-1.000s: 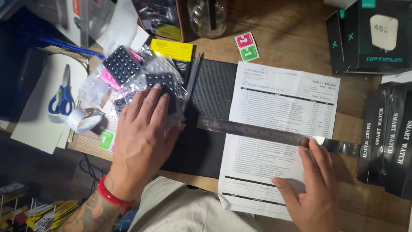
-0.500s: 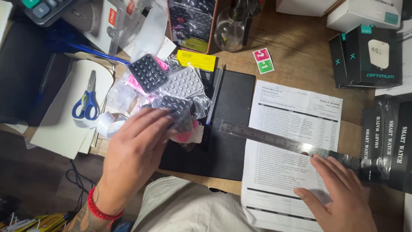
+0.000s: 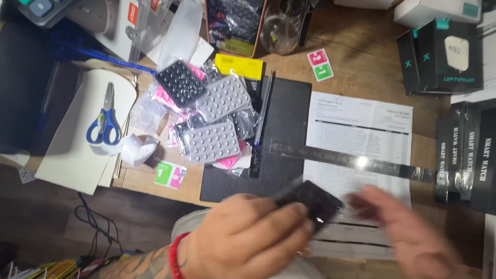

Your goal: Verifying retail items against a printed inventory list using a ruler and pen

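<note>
My left hand (image 3: pixel 248 237) is low in the middle, closed around a black studded pad in a clear bag (image 3: pixel 312 200), which it holds above the printed sheet (image 3: pixel 361 129). My right hand (image 3: pixel 408 230) is blurred just to the right of that pad, fingers spread, with nothing in it. A steel ruler (image 3: pixel 351 161) lies slantwise across the sheet. Up to the left, a pile of grey, black and pink studded pads in bags (image 3: pixel 212 111) rests partly on the black mat (image 3: pixel 281 124).
Blue-handled scissors (image 3: pixel 103 126) lie on cream card at left beside a tape roll (image 3: pixel 135 150). Dark boxes (image 3: pixel 447 54) and black watch packs (image 3: pixel 465 155) line the right side. A glass jar (image 3: pixel 281 26), a yellow-labelled pack (image 3: pixel 238 66) and small pink-green packets (image 3: pixel 320 64) sit further back.
My left hand left the pile and came down to the right with a black bagged pad. My right hand lifted off the ruler and moved toward the pad.
</note>
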